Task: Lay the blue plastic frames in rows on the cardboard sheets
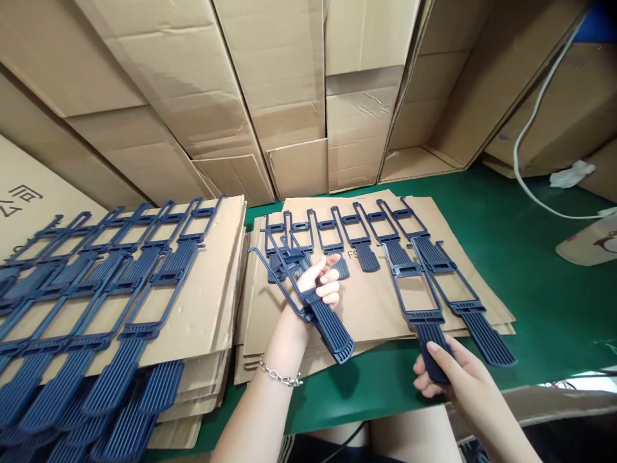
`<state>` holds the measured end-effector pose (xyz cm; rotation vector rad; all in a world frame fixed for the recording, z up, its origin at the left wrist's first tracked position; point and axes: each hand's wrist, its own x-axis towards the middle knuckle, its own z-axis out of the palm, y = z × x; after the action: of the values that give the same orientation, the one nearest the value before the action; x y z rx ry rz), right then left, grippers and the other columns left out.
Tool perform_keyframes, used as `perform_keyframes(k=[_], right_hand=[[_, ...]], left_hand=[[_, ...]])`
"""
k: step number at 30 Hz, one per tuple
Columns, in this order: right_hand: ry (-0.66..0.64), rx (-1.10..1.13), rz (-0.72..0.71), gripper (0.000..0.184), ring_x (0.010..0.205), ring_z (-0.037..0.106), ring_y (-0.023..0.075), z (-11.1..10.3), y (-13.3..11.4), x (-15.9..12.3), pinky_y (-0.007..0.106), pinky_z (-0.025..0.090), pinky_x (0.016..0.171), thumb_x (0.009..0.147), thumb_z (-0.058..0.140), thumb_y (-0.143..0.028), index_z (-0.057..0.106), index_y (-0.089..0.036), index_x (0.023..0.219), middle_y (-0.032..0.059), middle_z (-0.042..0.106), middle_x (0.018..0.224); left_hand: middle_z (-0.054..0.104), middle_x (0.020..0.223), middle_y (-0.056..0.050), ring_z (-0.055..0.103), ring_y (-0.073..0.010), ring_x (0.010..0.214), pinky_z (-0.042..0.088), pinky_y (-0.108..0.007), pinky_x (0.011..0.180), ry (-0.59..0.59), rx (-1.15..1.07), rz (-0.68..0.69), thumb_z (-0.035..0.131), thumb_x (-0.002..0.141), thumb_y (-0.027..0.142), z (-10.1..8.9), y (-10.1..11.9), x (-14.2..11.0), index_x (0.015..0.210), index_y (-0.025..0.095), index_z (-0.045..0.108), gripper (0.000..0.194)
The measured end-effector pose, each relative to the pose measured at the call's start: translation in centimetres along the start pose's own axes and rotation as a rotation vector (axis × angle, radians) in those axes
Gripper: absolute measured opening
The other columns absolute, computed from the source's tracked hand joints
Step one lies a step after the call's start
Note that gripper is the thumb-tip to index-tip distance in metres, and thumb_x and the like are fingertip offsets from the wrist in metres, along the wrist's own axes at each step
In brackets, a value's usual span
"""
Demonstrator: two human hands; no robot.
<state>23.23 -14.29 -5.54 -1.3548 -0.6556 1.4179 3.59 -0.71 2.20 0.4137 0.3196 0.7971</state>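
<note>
My left hand (313,289) grips a dark blue plastic frame (332,331) with a ribbed handle, tilted above the middle cardboard sheets (371,305). My right hand (448,370) holds the ribbed handle of a second frame (431,334) at the sheets' front edge. Beside it, another frame (486,337) lies with its handle past that edge. A row of similar frames (366,257) lies along the sheets' far side, partly hidden at the left by the raised frame. Many more frames (96,308) lie in overlapping rows on a cardboard stack (226,283) to my left.
Green matting (530,289) covers the table. Large flattened cardboard boxes (270,83) stand along the back. A white cable (530,141) runs down at the right, near crumpled white paper (571,173). A silver chain bracelet (279,373) circles my left wrist.
</note>
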Motion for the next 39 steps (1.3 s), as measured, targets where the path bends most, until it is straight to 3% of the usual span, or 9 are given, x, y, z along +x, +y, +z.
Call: perform_keyframes(k=[5,12,19,26,30,33,36,39], right_hand=[[-0.05,0.106,0.058,0.047,0.035,0.045,0.0103,0.6,-0.7,-0.9,0.017,0.034,0.032,0.068,0.059,-0.051,0.038,-0.015,0.09,-0.0016,0.05,0.051],[0.02,0.16,0.043,0.042,0.036,0.045,0.0094,1.1,-1.4,-1.3,0.015,0.034,0.033,0.07,0.058,-0.045,0.04,-0.015,0.092,-0.0014,0.05,0.051],[0.011,0.244,0.096,0.037,0.036,0.046,0.0111,0.0,-1.1,-1.5,0.016,0.036,0.032,0.076,0.051,-0.041,0.038,-0.015,0.1,0.0006,0.051,0.052],[-0.084,0.282,0.193,0.031,0.035,0.047,0.0109,-1.5,-1.5,-0.8,0.016,0.038,0.031,0.083,0.044,-0.031,0.038,-0.014,0.107,0.0023,0.052,0.052],[-0.11,0.444,0.298,0.034,0.055,0.059,0.0143,-3.1,-1.0,0.2,0.017,0.049,0.044,0.081,0.047,-0.02,0.038,-0.009,0.112,0.013,0.061,0.076],[-0.146,0.517,0.348,0.048,0.082,0.061,0.02,-4.0,-0.6,0.1,0.021,0.053,0.061,0.078,0.051,-0.017,0.032,-0.009,0.122,0.02,0.056,0.103],[-0.179,0.506,0.374,0.061,0.09,0.058,0.022,-4.0,-0.3,-0.5,0.023,0.053,0.068,0.075,0.056,-0.021,0.027,-0.012,0.128,0.0197,0.052,0.112],[-0.209,0.393,0.392,0.059,0.089,0.059,0.0218,-3.8,0.2,-1.4,0.024,0.053,0.063,0.075,0.057,-0.032,0.033,-0.014,0.126,0.0168,0.053,0.111]], left_hand=[[0.031,0.046,0.007,0.034,-0.0017,0.028,0.024,-0.012,0.029,0.047,-0.024,-0.009,0.028,0.09,0.026,0.0,-0.1,0.1,0.084,0.012,0.055,0.031],[0.032,0.046,0.007,0.034,-0.0026,0.028,0.024,-0.013,0.029,0.076,-0.026,-0.006,0.029,0.088,0.019,-0.1,-0.1,0.4,0.082,0.013,0.055,0.027],[0.033,0.045,0.007,0.034,-0.0028,0.027,0.024,-0.013,0.029,0.112,-0.024,-0.004,0.028,0.088,0.018,-0.2,-0.1,0.5,0.082,0.013,0.055,0.028],[0.032,0.045,0.007,0.033,-0.0028,0.027,0.023,-0.013,0.029,0.132,-0.021,-0.021,0.028,0.088,0.017,0.0,-0.2,0.6,0.081,0.013,0.055,0.027],[0.033,0.045,0.006,0.033,-0.0027,0.027,0.023,-0.013,0.029,0.14,-0.021,-0.009,0.028,0.088,0.017,0.0,-0.3,0.6,0.081,0.013,0.054,0.028],[0.033,0.045,0.007,0.034,-0.0027,0.028,0.024,-0.013,0.03,0.146,-0.025,-0.002,0.028,0.088,0.017,0.0,-0.3,0.6,0.082,0.013,0.054,0.027],[0.033,0.045,0.007,0.033,-0.0028,0.027,0.023,-0.013,0.029,0.157,-0.026,-0.01,0.028,0.087,0.016,0.2,-0.3,0.7,0.081,0.014,0.054,0.026],[0.033,0.045,0.007,0.032,-0.0025,0.027,0.022,-0.013,0.029,0.165,-0.03,-0.003,0.03,0.087,0.016,0.4,-0.4,0.6,0.08,0.014,0.054,0.025]])
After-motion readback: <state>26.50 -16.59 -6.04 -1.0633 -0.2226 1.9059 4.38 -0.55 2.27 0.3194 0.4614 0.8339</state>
